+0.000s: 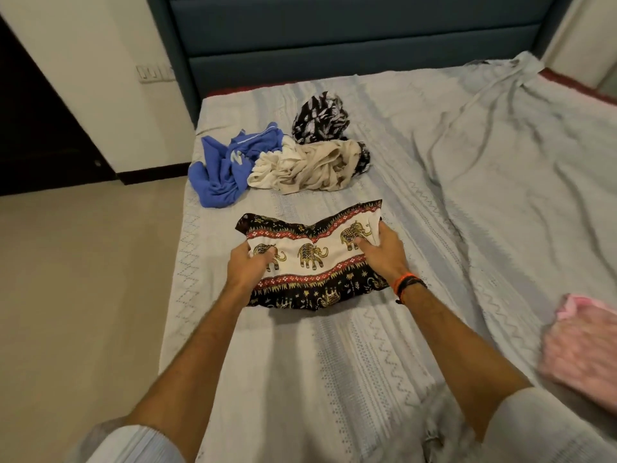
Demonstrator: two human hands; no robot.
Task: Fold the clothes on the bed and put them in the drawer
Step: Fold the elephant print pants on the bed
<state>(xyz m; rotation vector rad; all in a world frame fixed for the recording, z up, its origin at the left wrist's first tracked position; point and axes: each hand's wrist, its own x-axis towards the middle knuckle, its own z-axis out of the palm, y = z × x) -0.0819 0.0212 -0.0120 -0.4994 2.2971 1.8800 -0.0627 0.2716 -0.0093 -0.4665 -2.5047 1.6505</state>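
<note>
A person's left hand point(248, 265) and right hand point(380, 250) are pinching opposite ends of a folded black-and-cream elephant-print cloth point(314, 262) lying on a grey patterned bedsheet point(350, 362).

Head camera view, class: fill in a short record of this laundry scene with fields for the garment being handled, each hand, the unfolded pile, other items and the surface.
garment in hand: elephant-print cloth, lying flat on the bed, partly folded
left hand: fingers curled on the cloth's left edge
right hand: grips the cloth's right edge; orange and black wristbands
unfolded pile: blue garment, cream garment, black-and-white patterned garment, bunched together beyond the cloth
other: pink cloth at right edge, blurred
surface: grey patterned bedspread
drawer: not in view
</note>
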